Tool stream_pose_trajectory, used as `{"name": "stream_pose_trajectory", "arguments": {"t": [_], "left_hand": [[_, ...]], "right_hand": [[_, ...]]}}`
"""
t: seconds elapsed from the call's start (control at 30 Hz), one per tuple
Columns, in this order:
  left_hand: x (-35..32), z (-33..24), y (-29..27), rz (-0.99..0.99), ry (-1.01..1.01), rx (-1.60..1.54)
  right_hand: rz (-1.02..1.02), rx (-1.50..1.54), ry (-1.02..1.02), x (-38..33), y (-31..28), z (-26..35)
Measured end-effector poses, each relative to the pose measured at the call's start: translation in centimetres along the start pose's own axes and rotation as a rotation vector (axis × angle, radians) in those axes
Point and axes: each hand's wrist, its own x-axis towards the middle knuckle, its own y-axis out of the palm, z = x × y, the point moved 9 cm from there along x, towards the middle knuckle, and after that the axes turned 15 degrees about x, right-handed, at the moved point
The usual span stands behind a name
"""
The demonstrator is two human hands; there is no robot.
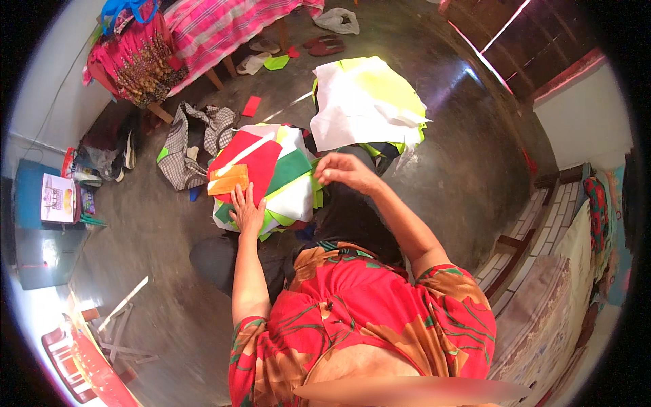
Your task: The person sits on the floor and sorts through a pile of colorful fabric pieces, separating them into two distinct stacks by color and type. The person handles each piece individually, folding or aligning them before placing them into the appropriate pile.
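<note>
My left hand point(249, 209) lies with its fingers spread on a pile of cut cloth. Under its fingertips is an orange cloth piece point(229, 179), lying on a red cloth piece point(252, 161). A green strip point(285, 171) and white and lime-yellow pieces point(290, 205) show beside and below them. Over the right edge of this pile hovers my right hand point(346, 171), its fingers curled and closed toward the thumb. What they hold, if anything, is too small to make out.
A second stack of white and yellow cloth point(352, 102) sits on the floor beyond my right hand. Left of the pile lies a checked cloth bag point(186, 146); a small red scrap point(251, 106) rests behind it. Sandals point(324, 45) and a pink-covered bed point(224, 27) are farther back.
</note>
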Motion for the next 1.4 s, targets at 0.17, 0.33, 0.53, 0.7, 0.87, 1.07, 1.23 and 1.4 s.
{"name": "stream_pose_trajectory", "arguments": {"t": [0.17, 0.33, 0.53, 0.7, 0.87, 1.07, 1.23, 1.4], "left_hand": [[0.1, 0.0, 0.5, 0.003, -0.003, 0.018], [0.0, 0.2, 0.6, 0.009, -0.001, 0.013], [0.2, -0.2, 0.7, 0.023, 0.008, 0.007], [0.2, 0.1, 0.7, 0.044, 0.006, 0.002], [0.2, 0.2, 0.9, -0.002, 0.006, -0.003], [-0.2, -0.1, -2.3, -0.144, 0.035, -0.094], [-4.0, -7.1, -12.4, -0.069, 0.534, -0.938], [-8.9, -10.7, -11.1, 0.606, 0.596, -1.347]], "right_hand": [[-0.641, -0.576, -0.287, -4.2, -9.3, 9.9], [-0.941, -1.451, -0.375, -7.2, -11.4, 16.0], [-0.946, -1.731, -0.217, -7.1, -15.2, 15.4], [-0.858, -1.547, -0.450, -6.9, -12.5, 17.3], [-0.506, -0.547, -0.288, -4.8, -6.6, 15.0], [-0.174, -0.099, -0.161, -1.9, 0.2, 8.8], [0.101, -0.133, 0.214, -1.1, 6.8, 0.6], [0.304, -0.556, 0.096, -1.0, 11.5, -2.1]]}}
